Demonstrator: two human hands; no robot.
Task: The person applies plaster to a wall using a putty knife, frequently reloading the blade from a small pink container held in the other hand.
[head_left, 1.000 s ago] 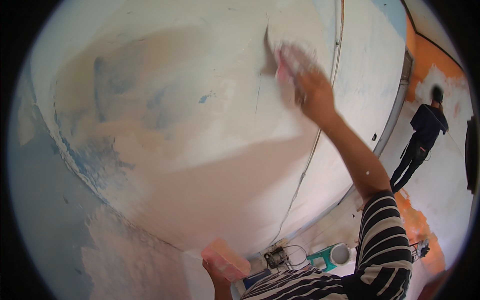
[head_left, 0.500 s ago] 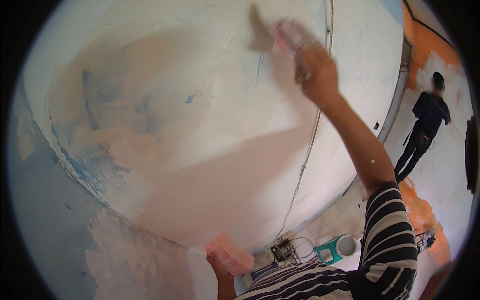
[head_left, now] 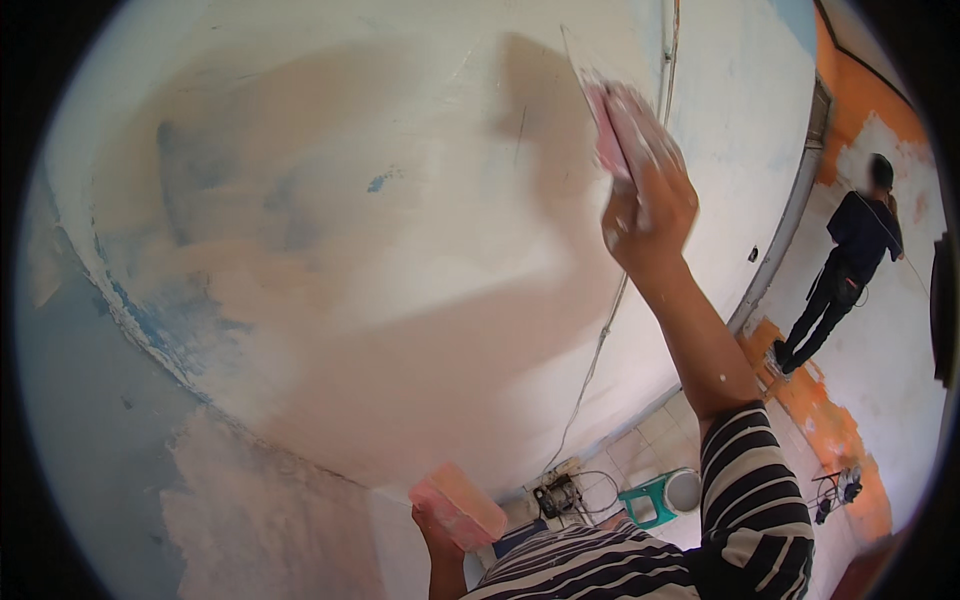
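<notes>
My right hand point(head_left: 655, 195), raised against the upper part of the wall point(head_left: 440, 250), is closed round a pink-handled putty knife point(head_left: 603, 125). Its thin blade points up and to the left, edge-on in this view; whether the edge touches the wall I cannot tell. White smears coat the fingers. Low down, my left hand point(head_left: 438, 535) grips a pink rectangular tub point(head_left: 458, 505) at its left side, its walls smeared with pale filler. The wall has whitish filler over blue patches, and my arm's shadow falls across it.
A thin cable point(head_left: 605, 345) runs down the wall beside my right forearm. Below stand a small machine point(head_left: 557, 496) with wires, a green stool-like frame point(head_left: 648, 503) and a pale bucket point(head_left: 684, 490). At far right, another person point(head_left: 858, 240) in dark clothes faces a patchy orange-and-white wall.
My right hand with the putty knife has moved slightly down and right, and the blade has turned edge-on. My left hand still holds the tub in nearly the same place.
</notes>
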